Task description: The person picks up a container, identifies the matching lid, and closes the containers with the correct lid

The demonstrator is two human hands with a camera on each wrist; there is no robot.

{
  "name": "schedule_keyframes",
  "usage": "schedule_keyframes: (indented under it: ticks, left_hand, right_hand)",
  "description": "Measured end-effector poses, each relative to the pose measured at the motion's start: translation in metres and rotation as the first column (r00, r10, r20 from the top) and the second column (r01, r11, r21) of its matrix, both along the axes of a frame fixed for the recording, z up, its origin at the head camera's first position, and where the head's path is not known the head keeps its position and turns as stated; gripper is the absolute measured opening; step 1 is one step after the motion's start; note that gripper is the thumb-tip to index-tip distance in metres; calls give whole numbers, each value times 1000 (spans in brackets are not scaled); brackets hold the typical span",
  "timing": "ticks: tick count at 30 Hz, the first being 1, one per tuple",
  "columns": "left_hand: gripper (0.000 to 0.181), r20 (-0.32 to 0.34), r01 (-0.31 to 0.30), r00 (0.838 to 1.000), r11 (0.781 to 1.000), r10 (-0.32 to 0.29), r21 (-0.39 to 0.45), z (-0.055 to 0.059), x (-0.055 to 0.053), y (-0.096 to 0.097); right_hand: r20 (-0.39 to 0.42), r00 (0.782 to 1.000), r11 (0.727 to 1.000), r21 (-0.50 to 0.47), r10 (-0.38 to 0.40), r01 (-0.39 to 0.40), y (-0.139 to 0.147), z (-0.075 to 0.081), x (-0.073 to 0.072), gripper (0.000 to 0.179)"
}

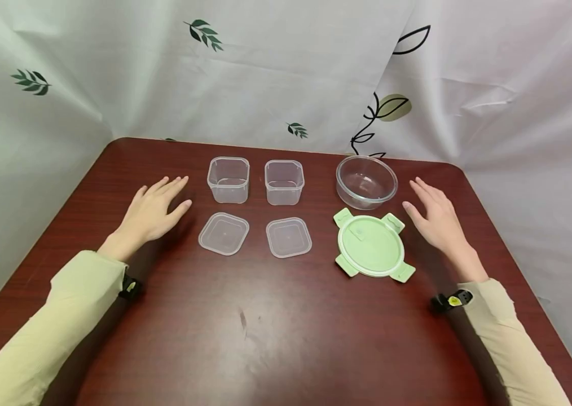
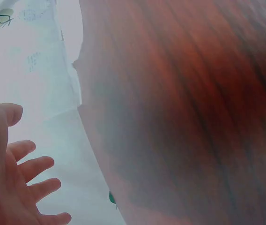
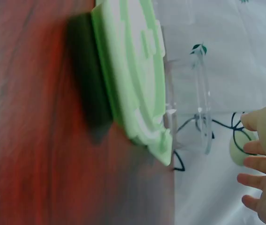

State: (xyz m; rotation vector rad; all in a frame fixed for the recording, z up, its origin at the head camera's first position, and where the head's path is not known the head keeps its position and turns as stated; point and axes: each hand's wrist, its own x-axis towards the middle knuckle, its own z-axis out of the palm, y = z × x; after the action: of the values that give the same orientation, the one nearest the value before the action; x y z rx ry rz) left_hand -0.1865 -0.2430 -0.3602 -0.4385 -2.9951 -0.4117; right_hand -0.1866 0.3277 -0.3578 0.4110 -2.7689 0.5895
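Note:
My left hand (image 1: 150, 213) is held with fingers extended, left of two clear square plastic containers, and holds nothing. The left container (image 1: 229, 181) and its neighbour (image 1: 284, 183) stand upright. In front of them lie two flat translucent lids, the left lid (image 1: 223, 233) and the right lid (image 1: 289, 237). My right hand (image 1: 435, 217), also empty with straight fingers, is just right of a round glass bowl (image 1: 366, 181) and a green round lid (image 1: 370, 246). That lid's four clips stick outward. In the right wrist view the green lid (image 3: 133, 70) appears edge-on, with the glass bowl (image 3: 191, 112) behind it.
All of these stand on a dark reddish-brown table (image 1: 286, 332) with rounded far corners. A whitish curtain (image 1: 265, 73) with leaf prints hangs behind and at both sides of it. A black band sits on each wrist.

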Motion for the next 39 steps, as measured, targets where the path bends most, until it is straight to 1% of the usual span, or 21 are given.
schedule_keyframes:
  ticks: [7, 9, 11, 14, 16, 18, 21, 24, 30, 36, 39]
  left_hand:
    - [57, -16, -15, 1000, 999, 16, 45, 7, 2, 5]
    - [57, -1, -23, 1000, 998, 23, 61, 8, 1, 6]
    - [57, 29, -34, 999, 996, 32, 87, 10, 1, 8]
    - [57, 73, -48, 997, 984, 36, 170, 10, 2, 11]
    - [55, 85, -58, 996, 968, 38, 243, 11, 3, 13]
    - [53, 88, -64, 995, 951, 39, 304, 11, 4, 14]
    - [51, 86, -73, 995, 932, 45, 355, 12, 5, 15]
    - [51, 95, -84, 994, 922, 52, 378, 13, 5, 16]
    - [55, 145, -118, 988, 898, 61, 423, 14, 3, 20]
    - [59, 190, -158, 979, 877, 78, 455, 15, -3, 22]
    - [61, 198, -164, 977, 868, 78, 468, 15, -6, 23]
  right_hand:
    - [-92, 996, 999, -44, -14, 10, -18, 12, -4, 45]
    - [-122, 992, 998, -61, -15, 7, -22, 15, -5, 40]
    - [-155, 988, 997, -75, -10, -2, -27, 17, -5, 35]
    - [-204, 979, 997, -79, 7, -24, -35, 20, -5, 28]
    - [-220, 975, 996, -74, 24, -41, -43, 23, -6, 26]
    - [-219, 975, 996, -68, 40, -56, -53, 26, -7, 25]
    - [-197, 979, 994, -79, 58, -75, -68, 30, -9, 26]
    - [-182, 980, 989, -113, 79, -100, -83, 32, -12, 28]
    - [-174, 974, 966, -188, 144, -177, -109, 30, -17, 26]
    - [-148, 969, 946, -228, 199, -229, -134, 27, -25, 28]
    - [-130, 966, 938, -239, 225, -251, -146, 26, -27, 29]
